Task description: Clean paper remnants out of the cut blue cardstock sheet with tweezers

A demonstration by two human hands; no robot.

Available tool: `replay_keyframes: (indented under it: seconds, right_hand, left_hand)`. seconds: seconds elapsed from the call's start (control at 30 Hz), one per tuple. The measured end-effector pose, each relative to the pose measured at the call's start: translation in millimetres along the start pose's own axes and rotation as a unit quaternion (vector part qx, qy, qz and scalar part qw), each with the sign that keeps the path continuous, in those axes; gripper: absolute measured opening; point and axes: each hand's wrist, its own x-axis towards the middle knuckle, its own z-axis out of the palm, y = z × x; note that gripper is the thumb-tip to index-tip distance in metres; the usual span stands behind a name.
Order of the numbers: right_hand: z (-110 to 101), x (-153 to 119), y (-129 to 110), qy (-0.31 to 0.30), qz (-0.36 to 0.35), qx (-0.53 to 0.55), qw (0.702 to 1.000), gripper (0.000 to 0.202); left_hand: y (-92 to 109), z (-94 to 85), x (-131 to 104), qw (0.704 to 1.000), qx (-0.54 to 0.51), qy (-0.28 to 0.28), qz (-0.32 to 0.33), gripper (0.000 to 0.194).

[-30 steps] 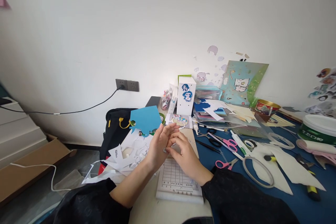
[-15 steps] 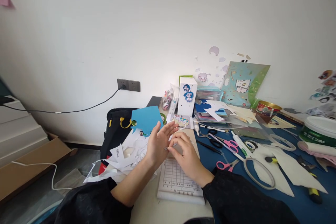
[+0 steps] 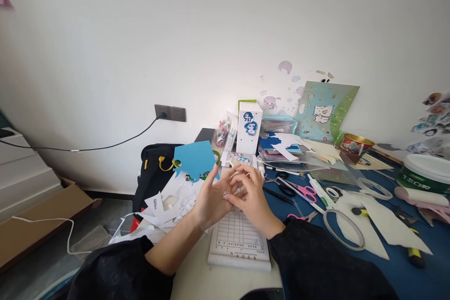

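Observation:
My left hand (image 3: 211,200) is raised above the desk with its palm turned up and fingers stretched out. A small pale piece (image 3: 225,193), too small to name, shows against its palm. Over that palm bends my right hand (image 3: 251,197), its thumb tip at the small piece and its curved fingers apart from the thumb, overlapping the left fingers. Below both hands lies a pad of printed forms (image 3: 239,239) with a grid. Just behind them is a sheet with a colourful cartoon drawing (image 3: 241,159), partly covered by my fingers.
White paper scraps (image 3: 165,211) and a blue sheet (image 3: 195,159) lie left, near a black bag (image 3: 147,173). A white box (image 3: 248,129) stands behind. On the right are pink scissors (image 3: 307,193), a tape ring (image 3: 343,229), a red tub (image 3: 356,144) and a green-and-white bucket (image 3: 425,173).
My right hand has shifted slightly, its fingers spreading from a pinch on the small piece. The left hand stays palm up. The whole view has shifted slightly.

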Motion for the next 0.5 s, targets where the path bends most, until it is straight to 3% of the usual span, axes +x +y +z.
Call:
replay_keyframes:
  seconds: [0.13, 0.33, 0.5]
  right_hand:
    - [0.4, 0.5, 6.0, 0.021, -0.006, -0.027, 0.999, 0.039]
    - [1.1, 0.8, 11.1, 0.047, -0.016, -0.028, 0.998, 0.003]
    - [-2.3, 0.6, 5.4, 0.042, -0.058, -0.019, 0.997, 0.012]
  left_hand:
    - [1.3, 1.6, -1.2, 0.999, -0.017, -0.025, -0.012, 0.066]
    - [1.1, 0.7, -3.3, 0.999, -0.020, -0.024, -0.028, 0.066]
    - [2.4, 0.9, -3.4, 1.000, -0.014, 0.021, -0.006, 0.068]
